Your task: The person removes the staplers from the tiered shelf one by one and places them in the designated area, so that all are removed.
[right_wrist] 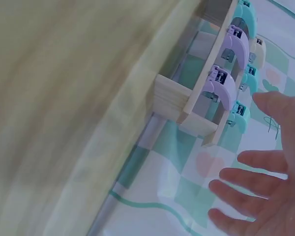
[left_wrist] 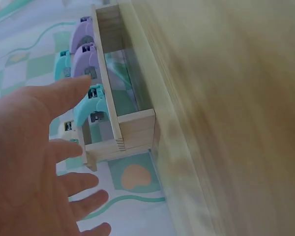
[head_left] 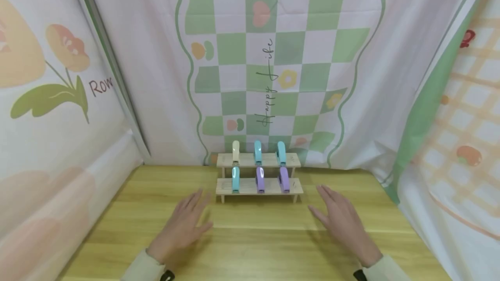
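A two-tier wooden stand (head_left: 248, 187) at the back of the table holds several small staplers. On its lower tier stand a light blue stapler (head_left: 235, 179), a purple stapler (head_left: 260, 179) and another purple stapler (head_left: 284, 179). The upper tier carries a cream stapler (head_left: 236, 151) and two light blue staplers (head_left: 258, 151). My left hand (head_left: 181, 224) hovers to the front left of the stand, fingers spread and holding nothing. At the front right, my right hand (head_left: 343, 220) is likewise extended, palm turned inward, apart from the stand. Both wrist views show straight fingers.
The wooden table (head_left: 254, 246) stretches under both hands. Behind the stand hangs a green and white checked curtain (head_left: 230, 51). A flower-printed cloth (head_left: 43, 142) borders the left side, and another patterned cloth (head_left: 453, 133) borders the right.
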`<control>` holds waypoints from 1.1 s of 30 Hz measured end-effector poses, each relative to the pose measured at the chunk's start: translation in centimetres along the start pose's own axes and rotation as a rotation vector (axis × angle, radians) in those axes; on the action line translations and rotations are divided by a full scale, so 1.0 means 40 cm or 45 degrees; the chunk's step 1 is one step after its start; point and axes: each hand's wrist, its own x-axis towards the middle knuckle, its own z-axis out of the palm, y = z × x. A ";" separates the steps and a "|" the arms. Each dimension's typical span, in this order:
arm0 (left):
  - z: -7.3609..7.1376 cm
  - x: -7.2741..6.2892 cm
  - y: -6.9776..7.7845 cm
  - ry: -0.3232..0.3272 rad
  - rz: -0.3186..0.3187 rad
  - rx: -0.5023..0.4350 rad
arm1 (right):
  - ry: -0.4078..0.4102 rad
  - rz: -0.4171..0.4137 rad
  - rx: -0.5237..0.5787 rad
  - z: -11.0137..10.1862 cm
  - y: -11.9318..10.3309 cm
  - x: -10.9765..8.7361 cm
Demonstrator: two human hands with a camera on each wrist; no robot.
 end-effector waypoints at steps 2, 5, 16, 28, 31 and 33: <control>-0.002 0.017 -0.003 0.006 -0.003 0.016 | 0.019 0.019 0.058 0.001 -0.001 0.023; -0.006 0.042 -0.007 0.025 -0.011 0.041 | 0.016 0.069 0.166 0.004 -0.005 0.064; 0.010 0.133 -0.019 0.050 -0.025 -0.124 | 0.056 0.153 0.416 0.042 -0.040 0.222; 0.050 0.232 -0.025 0.022 -0.087 -0.340 | 0.140 0.279 0.568 0.079 -0.081 0.338; 0.059 0.240 -0.030 0.016 -0.101 -0.356 | 0.157 0.290 0.611 0.093 -0.092 0.356; 0.064 0.242 -0.034 0.009 -0.110 -0.355 | 0.164 0.304 0.644 0.101 -0.099 0.365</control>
